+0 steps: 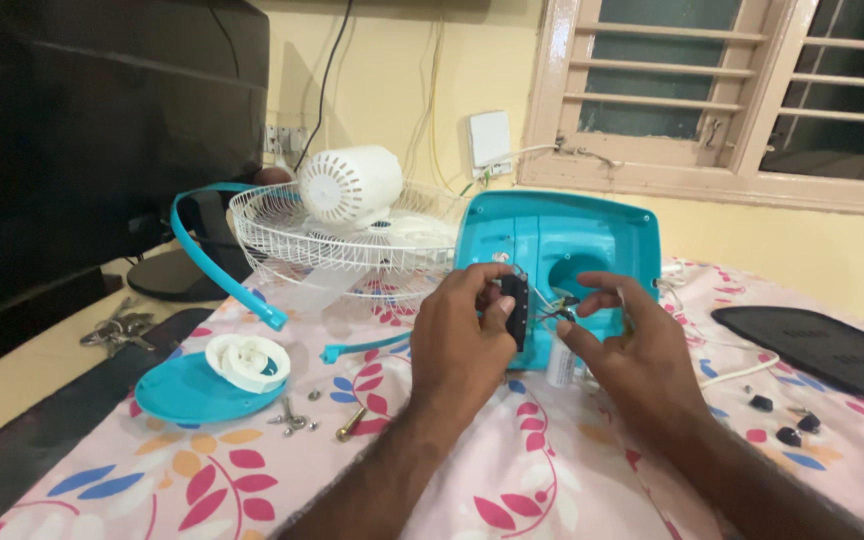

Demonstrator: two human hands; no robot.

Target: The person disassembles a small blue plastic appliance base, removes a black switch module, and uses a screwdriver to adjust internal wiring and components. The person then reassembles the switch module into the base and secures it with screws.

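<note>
On the flowered cloth [512, 480], left hand [462, 345] grips a black switch block [518, 308] against the teal fan base [592, 245]; right hand [632, 355] pinches its wires [555, 312].

Left hand [462, 345] gripping black switch block [515, 308] beside teal fan base [559, 262].

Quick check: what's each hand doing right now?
Left hand: closed on the black switch block.
Right hand: fingers pinching the wires at the teal base.
</note>
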